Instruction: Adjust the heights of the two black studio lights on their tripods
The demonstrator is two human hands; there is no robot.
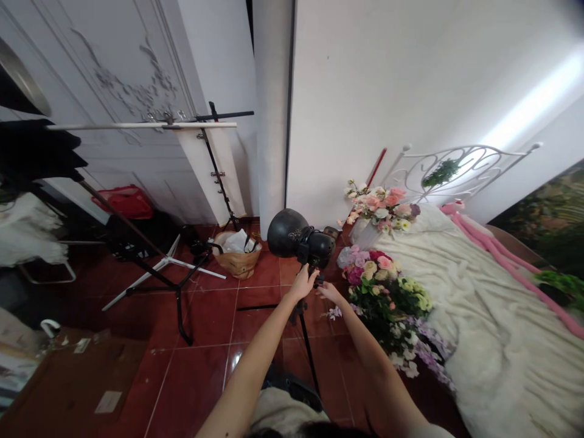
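Note:
A black studio light (pixel 292 234) with a wide round reflector sits on top of a black light stand (pixel 306 340), its reflector facing left. Just under the lamp head, my left hand (pixel 303 283) is closed around the bracket where the light meets the stand. My right hand (pixel 329 292) is at the right side of the same joint, its fingers closed at a small dark knob (pixel 319 280). Part of the bracket and the fingertips are hidden behind the hands.
Artificial flowers (pixel 378 274) stand close on the right, beside a bed with a cream cover (pixel 493 316). A brown bag (pixel 239 258) is on the red tiled floor. To the left are a tripod stand (pixel 176 286), a white crossbar (pixel 137 126) and a cardboard box (pixel 77 377).

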